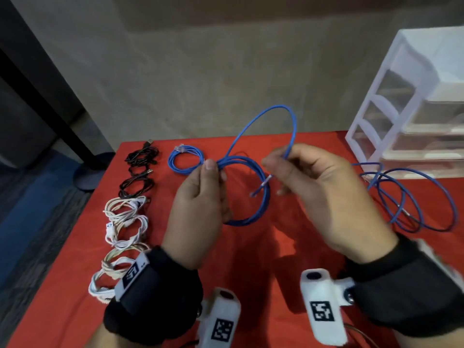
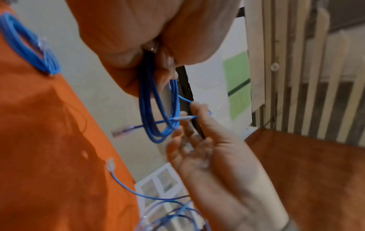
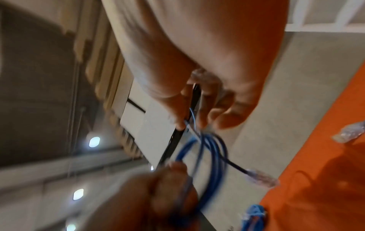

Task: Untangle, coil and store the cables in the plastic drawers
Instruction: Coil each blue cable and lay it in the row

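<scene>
Above the red table [image 1: 251, 259] I hold a blue network cable [image 1: 256, 197] in both hands. My left hand [image 1: 211, 172] pinches the gathered coil at its top, the loops [image 2: 158, 118] hanging below. My right hand [image 1: 283, 162] pinches the cable's loose strand, which arcs up in a big loop [image 1: 276, 109] between the hands. The clear plug end [image 3: 260, 178] dangles by the coil. The white plastic drawer unit [image 1: 411, 101] stands at the back right.
A coiled blue cable [image 1: 185, 159] lies at the back of the table. Black coiled cables [image 1: 140, 169] and white coiled cables [image 1: 123, 222] line the left edge. A loose, uncoiled blue cable [image 1: 406, 197] sprawls before the drawers.
</scene>
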